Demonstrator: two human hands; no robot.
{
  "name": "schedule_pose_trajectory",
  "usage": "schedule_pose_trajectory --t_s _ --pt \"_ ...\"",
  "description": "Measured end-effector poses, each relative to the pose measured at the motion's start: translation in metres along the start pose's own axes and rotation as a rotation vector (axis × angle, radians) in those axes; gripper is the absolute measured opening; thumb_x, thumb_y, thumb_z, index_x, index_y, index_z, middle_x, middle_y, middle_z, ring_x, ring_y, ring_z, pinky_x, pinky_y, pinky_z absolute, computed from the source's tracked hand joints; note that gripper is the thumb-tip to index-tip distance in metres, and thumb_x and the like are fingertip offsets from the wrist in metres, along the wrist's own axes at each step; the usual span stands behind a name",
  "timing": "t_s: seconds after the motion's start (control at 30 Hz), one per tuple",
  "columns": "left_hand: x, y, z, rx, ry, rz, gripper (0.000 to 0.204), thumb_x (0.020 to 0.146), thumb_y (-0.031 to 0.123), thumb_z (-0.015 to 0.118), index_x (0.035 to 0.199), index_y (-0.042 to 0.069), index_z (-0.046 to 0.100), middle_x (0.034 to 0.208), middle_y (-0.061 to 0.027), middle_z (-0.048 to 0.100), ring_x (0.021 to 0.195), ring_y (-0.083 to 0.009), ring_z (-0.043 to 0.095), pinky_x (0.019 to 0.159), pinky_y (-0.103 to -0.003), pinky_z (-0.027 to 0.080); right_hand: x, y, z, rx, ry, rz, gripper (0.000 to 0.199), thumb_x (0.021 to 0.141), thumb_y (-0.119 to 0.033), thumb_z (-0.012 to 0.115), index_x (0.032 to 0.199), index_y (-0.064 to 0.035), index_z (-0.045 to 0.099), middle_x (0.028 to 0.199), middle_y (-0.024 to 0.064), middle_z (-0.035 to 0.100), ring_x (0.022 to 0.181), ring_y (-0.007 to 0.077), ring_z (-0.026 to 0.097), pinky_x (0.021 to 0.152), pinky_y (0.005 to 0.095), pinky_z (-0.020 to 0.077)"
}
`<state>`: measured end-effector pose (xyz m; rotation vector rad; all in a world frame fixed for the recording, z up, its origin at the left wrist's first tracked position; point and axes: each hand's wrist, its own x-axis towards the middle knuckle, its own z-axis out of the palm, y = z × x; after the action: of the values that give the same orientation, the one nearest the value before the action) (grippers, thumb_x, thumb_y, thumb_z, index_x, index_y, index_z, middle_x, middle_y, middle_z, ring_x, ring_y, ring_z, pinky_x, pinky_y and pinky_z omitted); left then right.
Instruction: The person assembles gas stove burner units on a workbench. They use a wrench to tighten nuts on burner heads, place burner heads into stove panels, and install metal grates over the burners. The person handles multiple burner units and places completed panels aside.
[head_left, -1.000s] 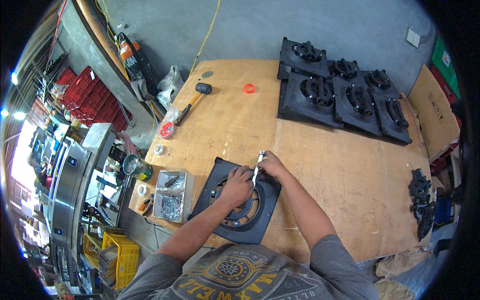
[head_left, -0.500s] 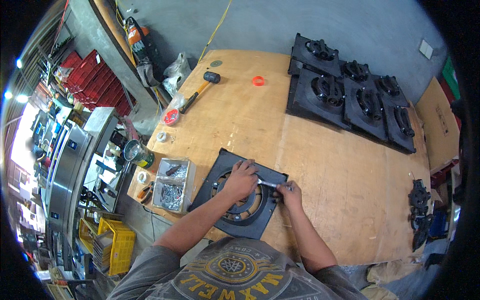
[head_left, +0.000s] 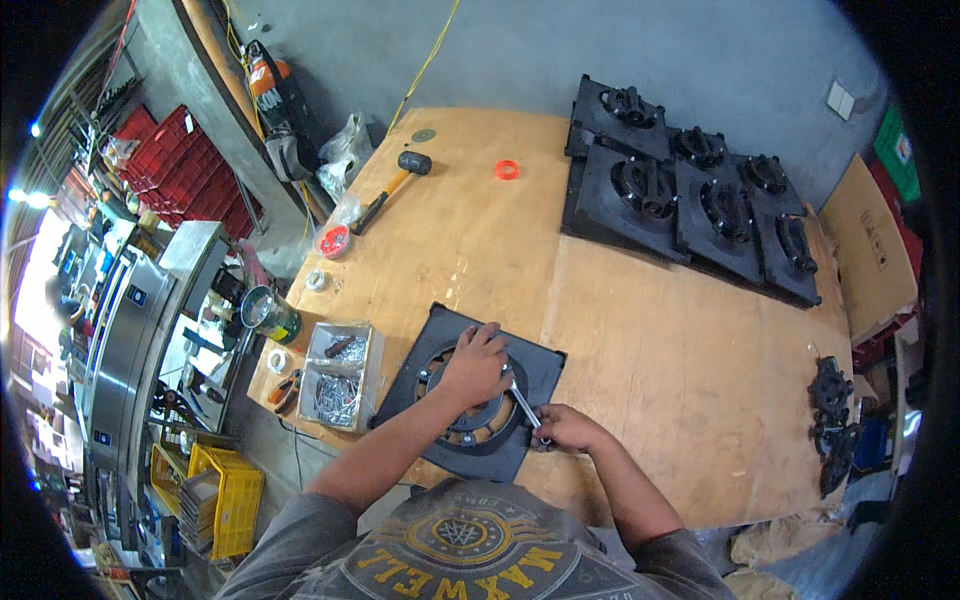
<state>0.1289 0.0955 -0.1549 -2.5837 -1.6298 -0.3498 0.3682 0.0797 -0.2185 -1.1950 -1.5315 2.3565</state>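
A black square metal plate (head_left: 409, 385) with a round ring opening lies at the near edge of the wooden table, turned cornerwise. My left hand (head_left: 476, 368) rests on top of the ring with its fingers stretched out, the thumb side beside the wrench's head. My right hand (head_left: 567, 428) is closed round the outer end of a silver wrench (head_left: 524, 405), at the plate's right side. The wrench slants from the ring down toward that hand. Whatever sits under its head is hidden by my left hand.
A divided box (head_left: 337, 401) of screws stands left of the plate, with orange-handled pliers (head_left: 284, 392) beside it. Farther back lie a mallet (head_left: 400, 185) and a red tape ring (head_left: 507, 170). Several assembled black plates (head_left: 690, 190) fill the far right; black metal parts (head_left: 832, 425) lie nearer.
My right hand has swung the wrench's outer end toward me, so the wrench slants more steeply. My left hand stays on the ring. The whole view has shifted slightly.
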Motion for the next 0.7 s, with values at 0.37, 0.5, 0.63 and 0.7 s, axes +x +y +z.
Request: schedule_pose_trajectory --t_s 0.37,0.5,0.63,0.7 --pt "0.030 0.021 -0.012 0.165 -0.468 -0.029 0.036 0.074 0.032 0.077 0.101 0.008 0.077 0.135 -0.0176 0.058 0.138 -0.0360 0.041 0.114 -0.059 0.027 -0.029 0.052 0.003 -0.101 0.328 -0.063 0.028 0.083 -0.010 0.064 0.108 0.0031 0.060 0.083 0.0103 0.066 0.070 0.0176 0.064 0.063 0.0330 0.0533" --pt "0.029 0.013 -0.014 0.259 -0.491 0.070 0.025 0.083 0.017 0.060 0.099 0.006 0.075 0.119 -0.0136 0.064 0.123 -0.0316 0.052 0.110 -0.062 0.031 -0.031 0.034 0.009 -0.207 0.416 -0.085 0.034 0.093 -0.029 0.063 0.102 0.0046 0.062 0.085 0.0127 0.067 0.073 0.0202 0.064 0.067 0.0356 0.0535" --pt "0.022 -0.001 0.005 0.341 -0.423 0.152 0.023 0.082 0.018 0.064 0.098 0.007 0.076 0.115 -0.0129 0.064 0.120 -0.0313 0.052 0.109 -0.062 0.031 -0.014 0.034 0.012 -0.043 0.429 -0.135 0.029 0.097 -0.023 0.055 0.110 0.0019 0.062 0.080 0.0116 0.064 0.064 0.0185 0.061 0.056 0.0356 0.0508" --pt "0.018 -0.008 0.009 0.376 -0.453 0.146 0.024 0.080 0.019 0.067 0.098 0.007 0.076 0.114 -0.0132 0.064 0.120 -0.0311 0.052 0.109 -0.061 0.030 -0.049 -0.012 0.019 -0.260 0.424 -0.256 0.027 0.094 -0.020 0.053 0.110 -0.0006 0.062 0.078 0.0121 0.064 0.065 0.0192 0.061 0.057 0.0370 0.0504"
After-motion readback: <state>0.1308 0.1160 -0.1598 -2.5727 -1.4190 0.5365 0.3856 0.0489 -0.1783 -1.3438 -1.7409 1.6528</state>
